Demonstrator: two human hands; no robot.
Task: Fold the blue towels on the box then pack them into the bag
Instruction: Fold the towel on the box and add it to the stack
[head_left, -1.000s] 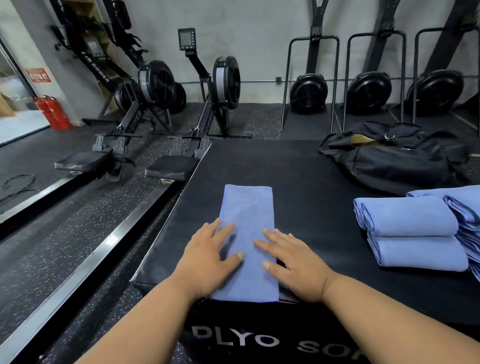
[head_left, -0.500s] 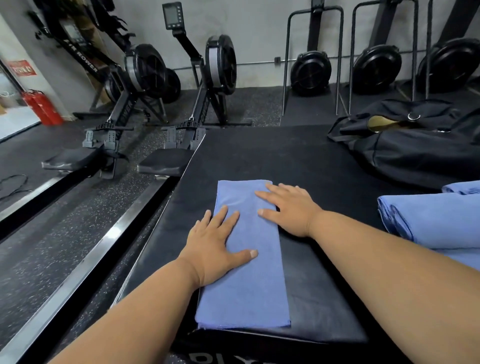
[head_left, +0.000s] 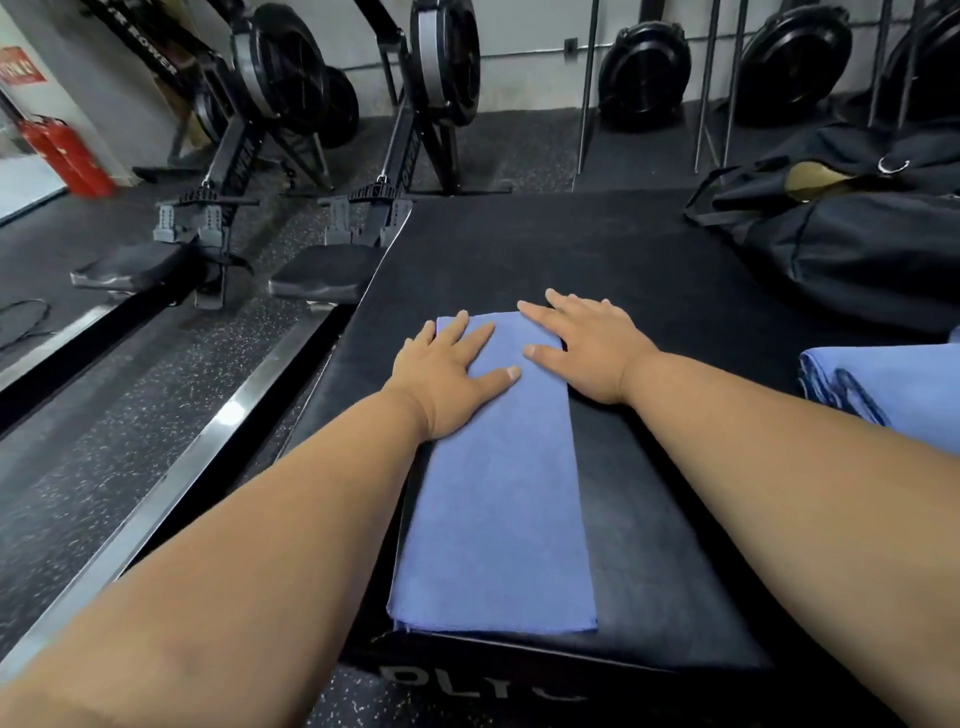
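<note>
A blue towel (head_left: 498, 499) lies flat on the black box (head_left: 675, 545) as a long narrow strip, its near end at the front edge of the box and its far end under the person's fingers. The left hand (head_left: 447, 374) rests palm down on the far left part of the strip, fingers straight and spread, gripping nothing. The right hand (head_left: 587, 348) lies flat at the far right corner, partly on the towel and partly on the box top, fingers likewise straight and holding nothing. Both seem to be smoothing or pinning the far end

As a judgement, this towel is about midway through its folding: it appears already narrowed lengthwise, yet it is not folded end to end or rolled into a compact bundle. At the right edge of the view, folded towels (head_left: 883, 395) sit on the same box, apparently finished but not yet packed; how many there are cannot be told, since they run out of frame. The black bag (head_left: 857, 244) lies at the far right corner of the box, its top partly open, and no blue towel is visible inside it. So the packing seems wholly left to do
</note>
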